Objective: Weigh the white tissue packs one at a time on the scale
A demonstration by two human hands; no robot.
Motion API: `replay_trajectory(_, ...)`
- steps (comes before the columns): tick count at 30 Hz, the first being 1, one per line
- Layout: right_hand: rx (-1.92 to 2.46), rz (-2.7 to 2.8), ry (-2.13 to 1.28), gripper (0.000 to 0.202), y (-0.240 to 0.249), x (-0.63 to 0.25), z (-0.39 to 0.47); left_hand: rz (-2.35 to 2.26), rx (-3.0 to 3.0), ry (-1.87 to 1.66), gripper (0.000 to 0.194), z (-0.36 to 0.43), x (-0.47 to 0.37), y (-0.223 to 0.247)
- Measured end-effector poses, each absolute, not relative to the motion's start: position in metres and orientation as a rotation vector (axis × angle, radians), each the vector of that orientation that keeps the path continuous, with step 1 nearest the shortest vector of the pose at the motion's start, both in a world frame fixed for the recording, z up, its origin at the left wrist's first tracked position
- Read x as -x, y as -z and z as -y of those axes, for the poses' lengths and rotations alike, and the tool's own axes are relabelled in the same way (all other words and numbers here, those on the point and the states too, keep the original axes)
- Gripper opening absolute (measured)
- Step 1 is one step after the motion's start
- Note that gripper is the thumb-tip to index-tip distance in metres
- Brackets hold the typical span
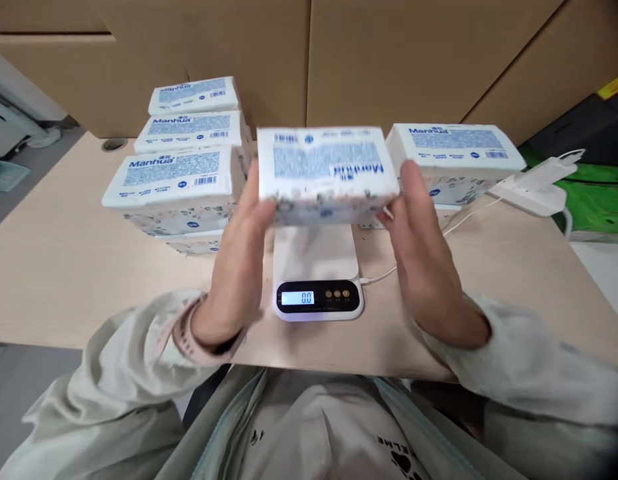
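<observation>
Pale table: white scale, pack stacks left and right.

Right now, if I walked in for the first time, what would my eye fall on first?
Most likely the white Manhua pack in the middle, held between the left hand and the right hand, its lettering upside down in the picture. Next comes the white scale below it, whose glowing display reads 0.0. Similar packs stand stacked on both sides.

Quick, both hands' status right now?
Left hand: holding one end of the Manhua pack.
Right hand: holding the opposite end of the same pack.
</observation>
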State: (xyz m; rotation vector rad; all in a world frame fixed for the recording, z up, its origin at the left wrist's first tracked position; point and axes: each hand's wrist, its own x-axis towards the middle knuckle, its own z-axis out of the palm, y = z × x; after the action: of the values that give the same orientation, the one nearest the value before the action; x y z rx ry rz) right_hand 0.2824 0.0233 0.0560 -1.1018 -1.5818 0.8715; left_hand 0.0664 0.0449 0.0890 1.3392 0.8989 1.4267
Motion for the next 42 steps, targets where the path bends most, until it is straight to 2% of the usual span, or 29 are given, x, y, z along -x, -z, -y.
replay_trajectory(3,1.182,1.644,-0.946,0.067,-0.035,-0.294,0.014,-0.973,-1.358,-1.271,0.056,-0.008,-0.056,-0.067)
replay_trajectory(7,1.223,1.651,-0.972,0.069,-0.008,-0.295,0.032,-1.031,-1.259,-1.286,0.063,0.007,-0.046,-0.026)
replay_trajectory(13,1.065,1.579,-0.631,0.064,0.018,-0.299,0.024,-0.985,-1.3,-1.486,0.053,0.008,-0.035,0.006)
replay_trajectory(17,1.119,1.446,-0.503,0.051,0.026,-0.304,0.019,-0.987,-1.283,-1.501,0.052,0.006,-0.029,0.007)
replay_trajectory(20,1.218,1.349,-0.502,0.032,0.02,-0.307,0.012,-0.992,-1.261,-1.473,0.053,0.006,-0.027,0.007)
replay_trajectory(22,1.309,1.314,-0.517,0.026,0.015,-0.311,0.004,-0.985,-1.255,-1.461,0.053,0.006,-0.027,0.006)
replay_trajectory(33,1.372,1.321,-0.522,0.044,0.008,-0.321,-0.015,-1.016,-1.271,-1.469,0.053,0.011,-0.028,-0.002)
replay_trajectory(42,1.412,1.426,-0.483,0.045,0.009,-0.341,-0.027,-1.087,-1.246,-1.605,0.05,0.014,-0.033,-0.006)
